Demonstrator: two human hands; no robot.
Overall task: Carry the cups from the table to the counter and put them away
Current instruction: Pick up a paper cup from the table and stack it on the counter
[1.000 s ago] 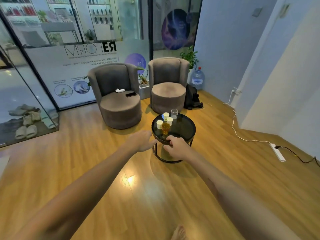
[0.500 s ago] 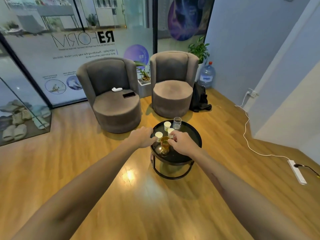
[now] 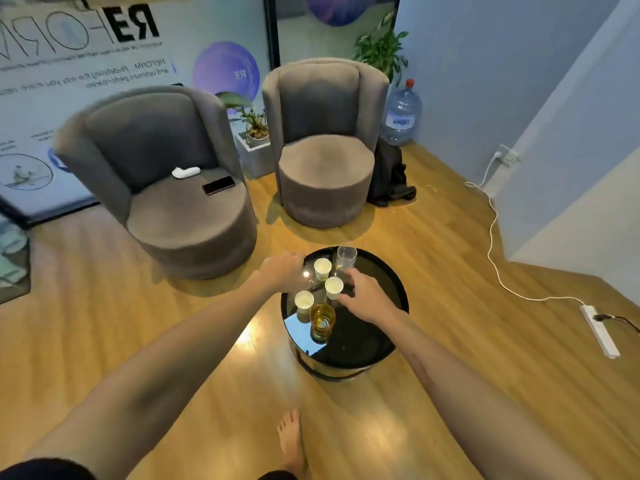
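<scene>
Three white paper cups [image 3: 322,266] [image 3: 334,285] [image 3: 304,300], an amber glass [image 3: 322,320] and a clear glass [image 3: 346,259] stand on a round black glass table [image 3: 367,344]. My right hand [image 3: 367,299] reaches in from the right. Its thumb and fingers curl round the middle paper cup, which still stands on the table. My left hand [image 3: 284,271] hovers over the table's far left edge, beside the farthest paper cup, with relaxed fingers holding nothing.
Two grey armchairs [image 3: 187,216] [image 3: 325,174] stand behind the table; the left one carries a phone [image 3: 218,185]. A white cable and power strip [image 3: 599,330] lie on the wooden floor at the right. My bare foot [image 3: 291,441] is near the table.
I have stepped closer to the table. Both hands have moved forward over it, and the right hand has come around the middle paper cup.
</scene>
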